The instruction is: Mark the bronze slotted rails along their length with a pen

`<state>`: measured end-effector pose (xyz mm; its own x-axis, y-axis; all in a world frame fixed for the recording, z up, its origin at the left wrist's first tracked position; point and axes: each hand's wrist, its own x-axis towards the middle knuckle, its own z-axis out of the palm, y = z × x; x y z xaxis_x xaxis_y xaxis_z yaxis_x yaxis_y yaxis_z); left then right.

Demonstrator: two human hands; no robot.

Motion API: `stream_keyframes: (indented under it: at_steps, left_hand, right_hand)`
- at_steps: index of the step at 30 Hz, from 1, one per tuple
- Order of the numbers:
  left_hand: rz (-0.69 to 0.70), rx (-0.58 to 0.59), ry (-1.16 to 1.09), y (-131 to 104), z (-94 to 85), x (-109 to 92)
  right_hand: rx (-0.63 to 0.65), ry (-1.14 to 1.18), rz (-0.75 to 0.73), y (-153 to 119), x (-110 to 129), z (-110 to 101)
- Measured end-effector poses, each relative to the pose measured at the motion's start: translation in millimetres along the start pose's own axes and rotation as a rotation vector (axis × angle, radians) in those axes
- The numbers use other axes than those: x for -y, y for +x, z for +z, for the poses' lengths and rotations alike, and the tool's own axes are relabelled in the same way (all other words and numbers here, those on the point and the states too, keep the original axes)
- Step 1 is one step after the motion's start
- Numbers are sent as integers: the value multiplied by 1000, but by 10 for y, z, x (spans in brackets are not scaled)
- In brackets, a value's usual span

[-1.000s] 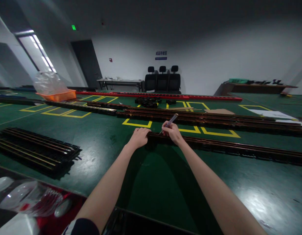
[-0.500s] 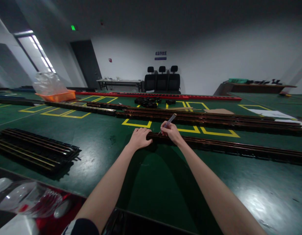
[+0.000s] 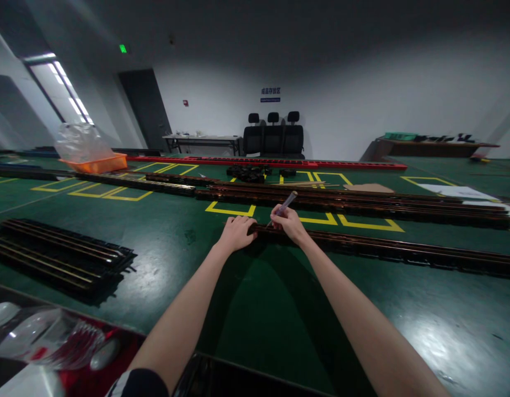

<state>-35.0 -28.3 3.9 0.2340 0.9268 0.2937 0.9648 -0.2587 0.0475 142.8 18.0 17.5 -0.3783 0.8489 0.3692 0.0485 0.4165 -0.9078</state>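
Observation:
A long dark rail (image 3: 387, 249) with a coppery sheen lies across the green table, running from between my hands to the right edge. My left hand (image 3: 237, 234) is closed over its left end, thumb on the near side and fingers on top. In my right hand (image 3: 288, 223) is a pen-shaped tool (image 3: 286, 203) with a pale, translucent barrel, pinched close to its lower end. Its thin tip points down at the top of the rail, just right of my left hand. Whether the tip touches the surface is too small to tell.
Behind my hands lies a bundle of long dark rails (image 3: 362, 205). Shorter rails (image 3: 56, 256) are stacked at left. An orange tray (image 3: 98, 163) holds a clear plastic bag. Black parts (image 3: 246, 173) are heaped mid-table. Plastic bottles (image 3: 48, 336) lie in the near left corner.

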Motion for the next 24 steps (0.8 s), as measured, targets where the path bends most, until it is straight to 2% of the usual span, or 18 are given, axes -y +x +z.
stream_keyframes:
  at_steps: [13,24]
  left_hand:
    - [46,24,-36,9,-29,-43]
    - [49,38,2,-10,-40,43]
  right_hand:
    - [-9,7,-7,-4,5,-11]
    - [8,25,-6,-15,46,0]
